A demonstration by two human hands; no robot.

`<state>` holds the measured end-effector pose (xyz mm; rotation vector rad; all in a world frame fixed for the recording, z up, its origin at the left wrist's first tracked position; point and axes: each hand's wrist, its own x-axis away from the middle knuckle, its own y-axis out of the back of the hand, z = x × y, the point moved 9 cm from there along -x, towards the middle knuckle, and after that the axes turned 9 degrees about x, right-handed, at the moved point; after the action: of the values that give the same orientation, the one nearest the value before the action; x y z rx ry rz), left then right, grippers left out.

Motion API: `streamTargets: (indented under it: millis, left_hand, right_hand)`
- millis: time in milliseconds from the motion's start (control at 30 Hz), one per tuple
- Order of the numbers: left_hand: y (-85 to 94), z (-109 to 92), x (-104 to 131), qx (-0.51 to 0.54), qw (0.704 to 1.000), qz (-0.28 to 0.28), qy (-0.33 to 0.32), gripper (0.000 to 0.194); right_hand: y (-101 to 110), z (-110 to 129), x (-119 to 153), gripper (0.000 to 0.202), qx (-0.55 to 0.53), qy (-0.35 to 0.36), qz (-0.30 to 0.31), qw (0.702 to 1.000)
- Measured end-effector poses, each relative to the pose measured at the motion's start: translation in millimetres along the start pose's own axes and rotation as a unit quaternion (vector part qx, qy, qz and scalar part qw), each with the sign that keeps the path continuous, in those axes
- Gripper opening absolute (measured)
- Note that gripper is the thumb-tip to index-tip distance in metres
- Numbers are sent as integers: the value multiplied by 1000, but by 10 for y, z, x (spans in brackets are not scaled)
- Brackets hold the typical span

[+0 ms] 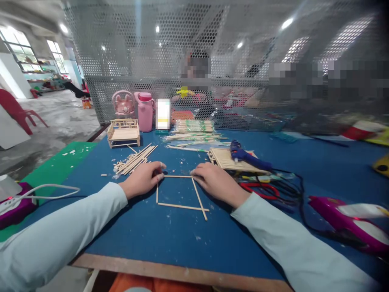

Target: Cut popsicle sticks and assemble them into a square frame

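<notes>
On the table [146, 239] lie a four-stick outline [182, 207], centre; loose stick pile [136, 160], behind left; model bench [124, 135], behind pile; jug [145, 114], right of bench; bundled sticks [194, 126], behind centre; glue gun [244, 155] on panel [223, 159], right

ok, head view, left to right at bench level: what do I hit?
Purple power strip → left hand → four-stick frame → right hand → glue gun → blurred purple-and-white unit. Left out: things overlapping the left hand's span, like the stick pile.
</notes>
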<state>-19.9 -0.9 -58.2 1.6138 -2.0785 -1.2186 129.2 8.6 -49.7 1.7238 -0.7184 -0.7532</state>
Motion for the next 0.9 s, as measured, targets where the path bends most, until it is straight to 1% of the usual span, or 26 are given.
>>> streamTargets:
  millis: [167, 367, 433, 500, 533, 600, 667, 700, 733, 800, 900]
  left_hand:
    - [59, 43, -8, -23, 999, -27, 24, 22]
    - [145, 84, 3, -72, 996, -45, 20, 19]
    - [167, 95, 9, -78, 996, -46, 21, 20]
    - [175, 98, 12, -84, 995, -44, 21, 20]
    - [174, 96, 13, -86, 995, -43, 21, 20]
    - [172, 86, 15, -88, 995, -47, 16, 21]
    - [177, 63, 16, -90, 994, -59, 6, 23]
    - [176, 53, 15, -92, 994, -64, 1, 23]
    - [168, 48, 13, -94, 993, -65, 0, 23]
    - [132, 47, 2, -95, 994, -55, 0, 21]
    - [77, 36, -18, -88, 995, -38, -9, 22]
  right_hand:
    - [14, 61, -34, 21, 3, -5, -8, 1000]
    - [1, 172, -53, 23, -14, -6, -15, 1000]
    - [66, 167, -32, 24, -34, -8, -33, 999]
    - [167, 102, 18, 24, -57, -23, -57, 996]
    - [198, 58, 49, 22, -66, -34, -57, 996]
    - [181, -9, 111, 13, -76, -46, -15, 996]
    - [120, -21, 165, 7, -82, -40, 39, 995]
    - [105, -12, 184, 6, -84, -35, 52, 995]
    - [103, 3, 194, 6, -84, -29, 54, 995]
    - [121, 38, 197, 15, -81, -23, 42, 996]
    - [135, 44, 180, 22, -77, -39, 23, 996]
